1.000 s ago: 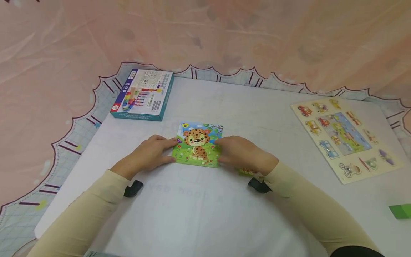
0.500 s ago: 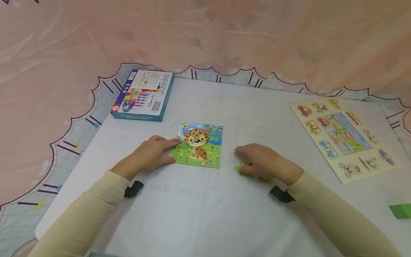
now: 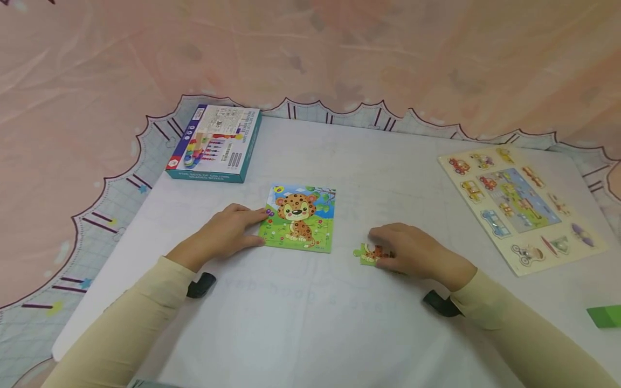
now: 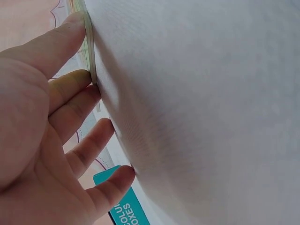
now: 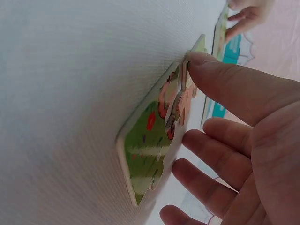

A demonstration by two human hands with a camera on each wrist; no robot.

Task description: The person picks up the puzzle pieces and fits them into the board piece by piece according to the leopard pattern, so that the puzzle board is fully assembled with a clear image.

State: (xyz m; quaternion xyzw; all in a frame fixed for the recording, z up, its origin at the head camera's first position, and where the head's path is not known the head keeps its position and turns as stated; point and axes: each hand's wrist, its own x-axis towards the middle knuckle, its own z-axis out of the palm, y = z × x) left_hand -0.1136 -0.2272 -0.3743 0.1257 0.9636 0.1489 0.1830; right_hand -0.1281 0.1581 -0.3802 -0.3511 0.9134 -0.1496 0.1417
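Observation:
A square jigsaw puzzle point(image 3: 298, 218) with a cartoon leopard on a green and blue ground lies flat on the white table. My left hand point(image 3: 220, 231) rests at its left edge, thumb and fingers spread and touching the edge in the left wrist view. To the right of the puzzle, my right hand point(image 3: 417, 248) is over loose jigsaw pieces point(image 3: 370, 255), partly covering them. The right wrist view shows a green jigsaw piece point(image 5: 145, 150) on the cloth and the right thumb point(image 5: 206, 68) touching a neighbouring piece, with the other fingers relaxed.
A teal-and-white boxed toy point(image 3: 213, 143) stands at the back left. A wooden vehicle peg board point(image 3: 521, 207) lies at the right. A green block point(image 3: 604, 317) sits near the right edge, and a patterned cloth border point(image 3: 335, 114) runs along the back.
My right hand has left the leopard puzzle's right edge and moved right to the loose pieces, which now show more. My left hand stays at the left edge.

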